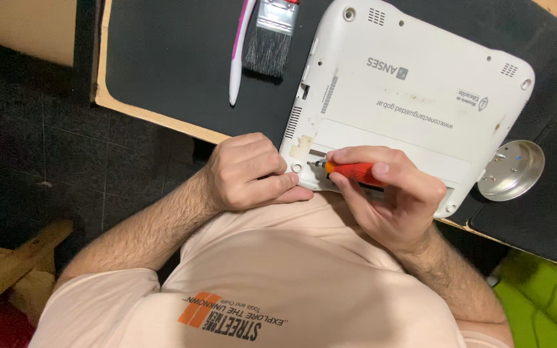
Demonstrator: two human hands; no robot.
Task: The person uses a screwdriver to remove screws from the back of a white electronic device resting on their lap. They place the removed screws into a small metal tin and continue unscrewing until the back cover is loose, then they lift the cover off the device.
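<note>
A white laptop [414, 84] lies bottom-up on a black mat [175, 58], its near corner at the table edge. My right hand [391, 193] grips a small orange-handled screwdriver [349, 171], its tip pointing left toward a screw hole [296, 167] in that near corner. My left hand [249, 173] is curled, its fingers pressing against the laptop's near corner right beside the hole.
A paintbrush with dark bristles [270, 38] and a white-and-pink toothbrush [239, 51] lie on the mat to the far left of the laptop. A round metal dish [512, 171] holding small screws sits to the right. A dark tiled floor [46, 167] and a wooden plank [14, 264] lie at left.
</note>
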